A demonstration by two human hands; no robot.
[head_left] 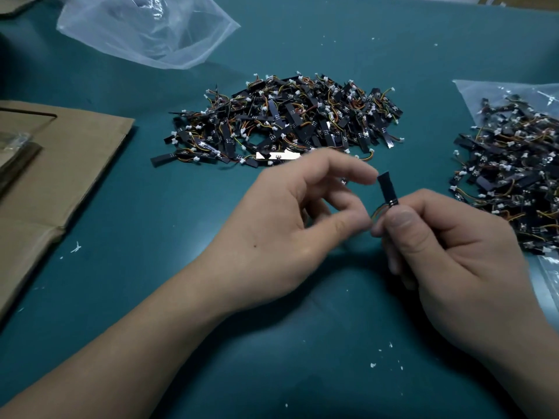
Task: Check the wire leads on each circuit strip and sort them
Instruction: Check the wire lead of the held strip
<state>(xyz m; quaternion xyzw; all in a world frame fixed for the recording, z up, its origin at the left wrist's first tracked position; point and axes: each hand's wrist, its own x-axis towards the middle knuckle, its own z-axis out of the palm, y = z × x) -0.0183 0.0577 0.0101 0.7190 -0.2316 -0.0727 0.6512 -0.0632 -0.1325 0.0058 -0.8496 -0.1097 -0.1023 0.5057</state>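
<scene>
My right hand (447, 246) pinches a small black circuit strip (387, 189) between thumb and fingers, holding it upright above the green mat. Orange and yellow wire leads (378, 211) curl out of its lower end toward my left hand (290, 225). That hand hovers just left of the strip with fingers loosely curled; its thumb tip sits by the leads, and I cannot tell whether it touches them. A large heap of strips (284, 119) with white connectors lies behind my hands. A second heap (511, 170) lies at the right on a clear plastic bag (472, 95).
An empty clear plastic bag (145, 28) lies at the back left. Flattened brown cardboard (60, 164) covers the left side of the green mat (151, 237). Small white crumbs dot the mat near the front.
</scene>
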